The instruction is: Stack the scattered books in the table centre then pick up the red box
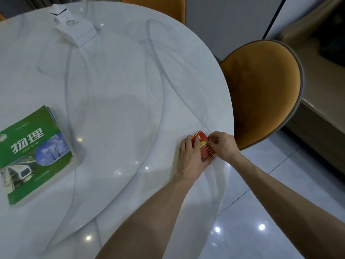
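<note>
Bare forearms enter from 5 and 6 o'clock, nearest the lens, converging on one spot near the worktop's right edge.

Left hand: palm down, fingers laid over the left side of the red box, thumb side tucked against it. Right hand: fingertips pinched on the box's right edge. Both hands closed on the same box, close together, only the box between them.

Red box: small, flat, with gold print on its face (text too small to read). Sits at about 4 o'clock on the worktop, just inside the rim. Cannot tell whether it rests on the surface or is slightly lifted.

Worktop: round, white marble-look with grey veins, glossy, with lamp glints.

Book stack: at 9 o'clock, well apart from the hands. Green physics textbook on top, cover up; edges of other books show beneath it at the far corner.

White carton: at 11 o'clock, far side, open at the top.

Orange chair: at 3 o'clock, just beside the worktop rim. Second orange chair back at 12 o'clock, mostly cut off.
</note>
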`<state>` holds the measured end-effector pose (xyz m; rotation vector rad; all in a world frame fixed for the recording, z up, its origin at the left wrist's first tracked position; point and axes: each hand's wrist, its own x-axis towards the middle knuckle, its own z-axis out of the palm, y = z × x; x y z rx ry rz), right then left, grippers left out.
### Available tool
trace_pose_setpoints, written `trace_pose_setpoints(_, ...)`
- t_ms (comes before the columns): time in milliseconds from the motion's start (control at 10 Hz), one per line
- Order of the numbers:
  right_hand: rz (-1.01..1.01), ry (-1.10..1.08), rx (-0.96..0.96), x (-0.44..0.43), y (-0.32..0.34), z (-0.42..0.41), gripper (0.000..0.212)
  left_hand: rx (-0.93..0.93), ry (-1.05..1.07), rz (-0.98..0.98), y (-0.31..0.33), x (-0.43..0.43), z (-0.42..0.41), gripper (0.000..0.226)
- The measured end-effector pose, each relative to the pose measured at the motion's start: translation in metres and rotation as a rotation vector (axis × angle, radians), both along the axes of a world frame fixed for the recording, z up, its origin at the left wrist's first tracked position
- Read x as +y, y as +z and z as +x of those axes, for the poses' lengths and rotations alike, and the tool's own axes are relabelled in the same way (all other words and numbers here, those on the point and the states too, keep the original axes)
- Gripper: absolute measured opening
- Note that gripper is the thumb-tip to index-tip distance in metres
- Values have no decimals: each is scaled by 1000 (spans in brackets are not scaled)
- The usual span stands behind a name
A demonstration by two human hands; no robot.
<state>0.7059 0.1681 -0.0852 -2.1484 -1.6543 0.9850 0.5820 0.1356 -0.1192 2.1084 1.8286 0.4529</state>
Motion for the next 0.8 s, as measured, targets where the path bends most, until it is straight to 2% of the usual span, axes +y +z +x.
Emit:
trace_pose_setpoints(200,-18,2,-8,1,2,-1,27,-24,-28,-52,0,3,-2,86)
trace_pose_setpoints(400,-50,18,-44,2,7,-1,28,-58,-83,-222,12,6,-7,86)
trace_pose_setpoints(500,-38,8,-53,1,12,-2,30,-45,-70,-170,19,4,-13,72)
trace_pose_setpoints(600,1,46,-88,2,23,-10,29,71,-73,18,29,4,-38,37)
trace_pose_setpoints(700,67,122,-153,3,33,-28,25,118,-92,0,44,8,-60,28)
trace_pose_setpoints(800,139,252,-163,1,45,-63,25,150,-37,-46,68,9,-91,29)
